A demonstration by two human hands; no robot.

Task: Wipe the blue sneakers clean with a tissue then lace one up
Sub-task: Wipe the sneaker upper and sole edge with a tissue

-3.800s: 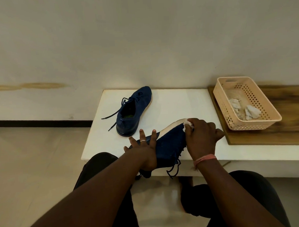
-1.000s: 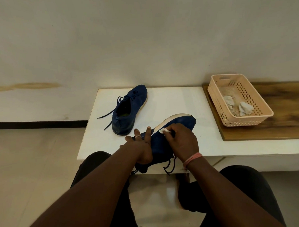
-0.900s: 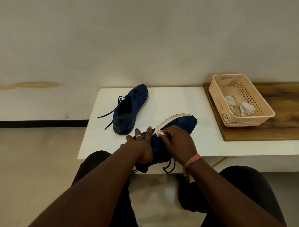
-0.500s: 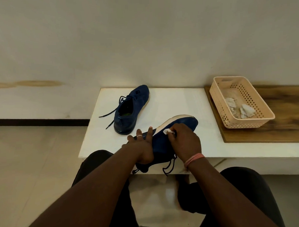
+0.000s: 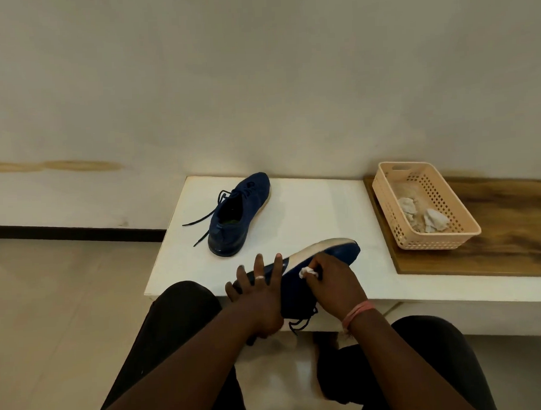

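Bench (image 5: 309, 209) white; I note bare surface between both shoes. Near sneaker (image 5: 336, 251) tilted on its side at bench's front edge, pale sole up. Left hand (image 5: 260, 293) braces it, fingers spread; right hand (image 5: 334, 282) pinches crumpled tissue (image 5: 307, 272) against blue upper.

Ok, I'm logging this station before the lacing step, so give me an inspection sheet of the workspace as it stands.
Surface: white table, wooden board at its right.
Job's things: held sneaker tipped on its side, sole up; second sneaker upright farther back, laces loose; tissue against the held sneaker.
Clutter: beige basket on the board, crumpled tissues inside.
Grippers: left hand steadies the heel end, fingers straight; right hand pinches the tissue.
Cables: nothing seen.
Surroundings: pale wall, tiled floor.
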